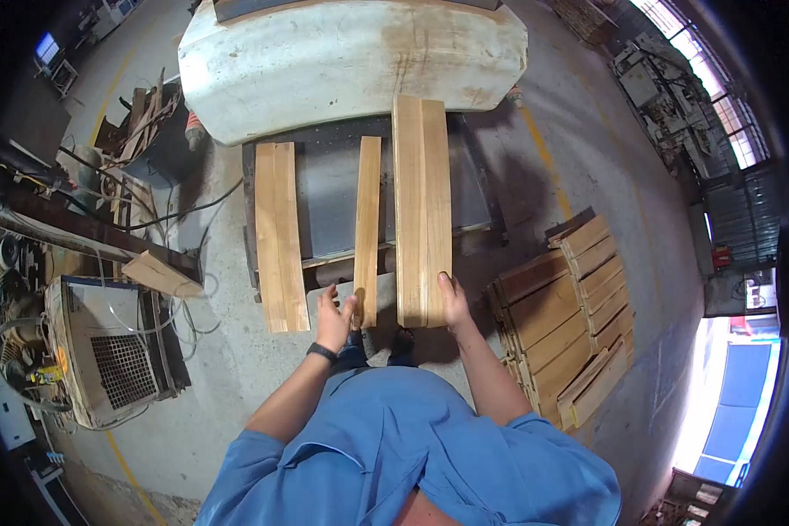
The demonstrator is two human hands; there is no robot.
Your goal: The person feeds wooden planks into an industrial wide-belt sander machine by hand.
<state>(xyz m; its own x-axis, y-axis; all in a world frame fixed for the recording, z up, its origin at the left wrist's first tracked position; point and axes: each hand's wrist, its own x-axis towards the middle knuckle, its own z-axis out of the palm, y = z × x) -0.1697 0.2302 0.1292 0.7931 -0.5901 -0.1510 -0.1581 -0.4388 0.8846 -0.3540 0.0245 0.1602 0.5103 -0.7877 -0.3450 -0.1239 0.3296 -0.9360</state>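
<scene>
My right hand point(452, 302) grips the near right edge of a thick stack of wooden boards point(422, 210), whose far end reaches the pale machine cover. Left of that stack lies a narrow wooden strip point(368, 219), pointing away from me. Beside the strip's near end is my left hand point(333, 321), fingers apart and the thumb at the strip's left edge; whether it touches is hard to see. A wider wooden board point(280, 232) rests further left on the dark machine bed point(333, 188).
Beyond the bed rises a stained pale machine cover point(351, 66). Stacked boards point(557, 324) stand low on the right. At left are a bin of scrap wood point(158, 140), a loose board point(162, 274), hoses and a box with a grille point(124, 364).
</scene>
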